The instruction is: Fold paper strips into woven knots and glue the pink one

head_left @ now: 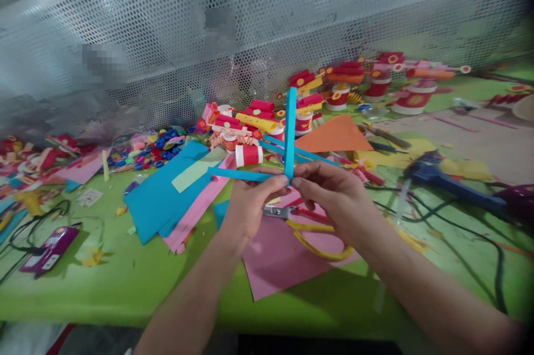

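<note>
Two blue paper strips meet at a corner between my hands, one standing upright (290,127) and one reaching out to the left (242,174). My left hand (248,207) pinches the strips at that corner with thumb and fingers. From the other side, the fingertips of my right hand (340,196) are closed on the same corner. Under my hands lie scissors with a yellow handle (323,254), partly hidden by my right hand, on a pink sheet (275,266). Just behind my left hand, a red and white paper cup (249,155) lies on its side.
Blue sheets (144,202) and a pink strip (204,210) lie left on the green table (137,294). Assembled cup models (415,98) line the back by a perforated metal screen (167,26). A blue glue gun (454,182) with cables is right; a purple box (50,249) is left.
</note>
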`<state>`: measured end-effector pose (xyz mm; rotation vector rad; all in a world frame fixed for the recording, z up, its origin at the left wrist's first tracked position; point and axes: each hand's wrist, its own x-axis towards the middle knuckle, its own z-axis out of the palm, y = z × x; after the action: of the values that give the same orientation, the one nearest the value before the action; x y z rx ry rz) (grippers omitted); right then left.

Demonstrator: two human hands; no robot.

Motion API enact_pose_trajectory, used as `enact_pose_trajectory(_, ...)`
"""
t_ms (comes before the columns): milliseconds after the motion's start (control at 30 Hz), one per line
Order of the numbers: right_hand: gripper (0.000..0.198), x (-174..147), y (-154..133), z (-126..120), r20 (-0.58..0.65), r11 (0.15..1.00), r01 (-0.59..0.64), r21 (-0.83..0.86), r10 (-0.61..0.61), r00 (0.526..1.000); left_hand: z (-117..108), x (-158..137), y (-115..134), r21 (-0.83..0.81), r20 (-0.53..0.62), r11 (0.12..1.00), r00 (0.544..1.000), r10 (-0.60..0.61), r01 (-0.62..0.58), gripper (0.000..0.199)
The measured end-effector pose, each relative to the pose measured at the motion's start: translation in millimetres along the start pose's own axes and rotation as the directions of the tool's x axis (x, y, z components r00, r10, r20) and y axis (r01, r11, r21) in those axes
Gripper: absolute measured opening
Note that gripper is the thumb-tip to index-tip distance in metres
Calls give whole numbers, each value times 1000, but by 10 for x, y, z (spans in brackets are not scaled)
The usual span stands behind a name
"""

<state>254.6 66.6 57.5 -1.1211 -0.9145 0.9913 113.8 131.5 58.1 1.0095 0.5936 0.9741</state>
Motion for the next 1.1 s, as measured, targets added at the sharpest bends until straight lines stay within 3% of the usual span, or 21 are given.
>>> enact_pose_trajectory(433, 16, 11, -3, -28, 25, 996, -5, 91, 2, 1000, -16, 11, -16, -104, 24, 987, 992, -124, 126, 17)
enact_pose_trajectory(633, 13, 1, -19, -33, 23, 998, -15, 64, 14, 1000, 30, -24, 68, -48, 29, 989, 990, -140, 141, 13)
enact_pose_trajectory(767, 6, -12, -33, -59, 92, 995, -30, 99, 21, 996, 60, -55, 110, 11, 13, 993, 993, -121, 121, 14)
enact_pose_trajectory(933, 22, -9, -72, -30, 63, 999, -28, 45, 25, 998, 12, -38, 37, 10, 70, 998, 995, -65, 65, 15)
enact_pose_trajectory(1100, 27, 13, -40, -27, 53, 1000, -2, -6, 3, 999, -38, -14, 18, 137, 93, 991, 995, -18, 5, 16)
